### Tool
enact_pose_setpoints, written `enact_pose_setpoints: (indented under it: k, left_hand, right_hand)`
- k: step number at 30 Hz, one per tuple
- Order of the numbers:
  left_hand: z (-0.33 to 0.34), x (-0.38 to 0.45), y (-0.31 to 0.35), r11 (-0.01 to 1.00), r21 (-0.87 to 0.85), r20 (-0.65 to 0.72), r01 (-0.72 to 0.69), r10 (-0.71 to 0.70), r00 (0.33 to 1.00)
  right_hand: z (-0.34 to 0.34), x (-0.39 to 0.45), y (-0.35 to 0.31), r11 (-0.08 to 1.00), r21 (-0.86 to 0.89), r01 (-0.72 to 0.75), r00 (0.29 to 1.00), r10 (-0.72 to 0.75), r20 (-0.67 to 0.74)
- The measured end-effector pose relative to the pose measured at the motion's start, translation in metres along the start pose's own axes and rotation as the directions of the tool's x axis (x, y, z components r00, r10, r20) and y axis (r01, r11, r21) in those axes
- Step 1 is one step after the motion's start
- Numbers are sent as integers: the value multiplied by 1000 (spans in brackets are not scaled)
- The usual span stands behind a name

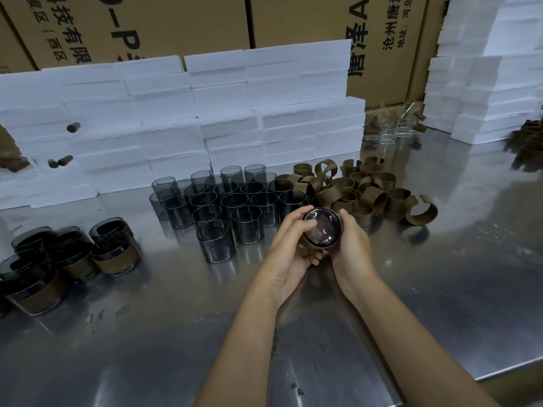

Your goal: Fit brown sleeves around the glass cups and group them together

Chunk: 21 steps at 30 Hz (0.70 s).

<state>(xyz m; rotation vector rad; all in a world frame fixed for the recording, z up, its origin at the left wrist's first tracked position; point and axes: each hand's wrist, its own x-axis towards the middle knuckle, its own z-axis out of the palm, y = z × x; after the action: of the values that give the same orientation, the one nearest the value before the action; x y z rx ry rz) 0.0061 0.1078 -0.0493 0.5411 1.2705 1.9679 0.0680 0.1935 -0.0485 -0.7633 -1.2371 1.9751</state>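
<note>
a smoky glass cup (322, 228) lies tipped on its side above the steel table, base toward the camera, with a brown sleeve (320, 245) wrapped round it. behind it stand the bare cups (226, 205), upright and packed close, rims up. to their right lies a loose heap of curled brown sleeves (360, 189). far left sits a cluster of finished cups (73, 257), each banded in brown, touching one another.

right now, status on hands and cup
Left hand and right hand both grip cup, sleeve around it. Held above table. Nothing in the way.
</note>
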Motion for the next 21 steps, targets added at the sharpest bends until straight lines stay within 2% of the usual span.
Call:
enact_pose_setpoints:
  k: [1,5,8,11,17,21]
  left_hand:
    - [1,-1,0,1000,21,1,-4,4,1000]
    - [5,-3,4,999,41,-47,1,1,999]
    - [8,-4,8,997,54,-198,57,-45,979]
    - [12,-5,4,990,132,-240,42,-9,971]
    - [20,-6,-2,982,189,-304,-23,81,949]
    - [19,-9,0,988,138,-302,-74,114,947]
  right_hand:
    - [-2,1,-2,998,53,-36,999,37,-13]
    - [-5,-1,-6,982,140,-130,990,119,80]
    - [-6,-4,-10,968,181,-174,982,158,99]
    - [-6,-6,-9,972,158,-175,980,156,122]
    - [-6,-11,-14,960,229,-162,984,140,113]
    - [-4,-15,-16,966,201,-160,982,135,130]
